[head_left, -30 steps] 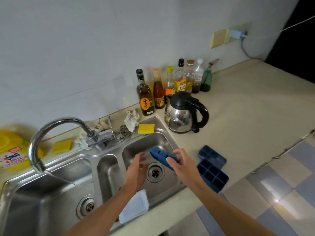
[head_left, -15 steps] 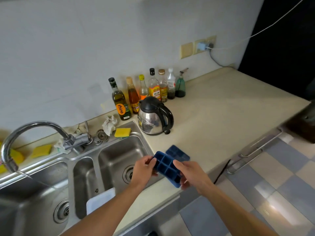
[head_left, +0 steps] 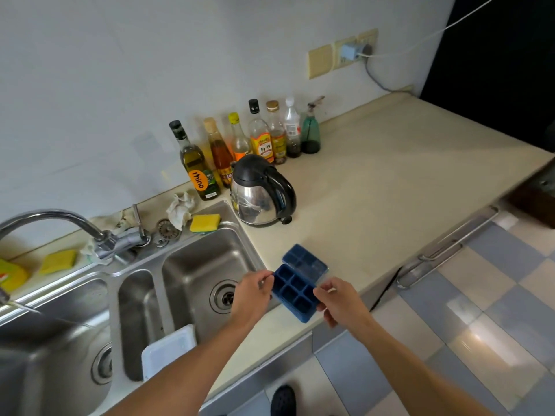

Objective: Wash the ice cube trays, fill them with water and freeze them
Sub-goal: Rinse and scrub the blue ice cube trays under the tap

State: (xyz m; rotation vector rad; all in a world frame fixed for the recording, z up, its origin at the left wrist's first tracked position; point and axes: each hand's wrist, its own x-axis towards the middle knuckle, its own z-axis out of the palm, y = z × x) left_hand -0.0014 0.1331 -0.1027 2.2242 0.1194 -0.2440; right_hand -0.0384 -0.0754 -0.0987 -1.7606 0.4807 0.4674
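Both hands on one blue ice tray [head_left: 294, 292]: left hand [head_left: 252, 292] pinches its near-sink edge, right hand [head_left: 339, 304] curls round the opposite edge. It's cups-up at the front of the bench [head_left: 375, 190], just right of the sink [head_left: 195, 265]. A second tray [head_left: 306, 259] lies just behind (touching or not, can't tell), w/ the kettle [head_left: 261, 193] further back.

The near tray [head_left: 295, 291] hides how the fingers of my right grip [head_left: 339, 301] meet its underside, and it covers the front of the far tray [head_left: 306, 261]. The tap [head_left: 60, 217] and the yellow pack [head_left: 12, 276] run off the left edge. My left arm [head_left: 186, 370] hides part of the white lid [head_left: 168, 349]. Most labels on the bottles [head_left: 264, 136] are too small to read.
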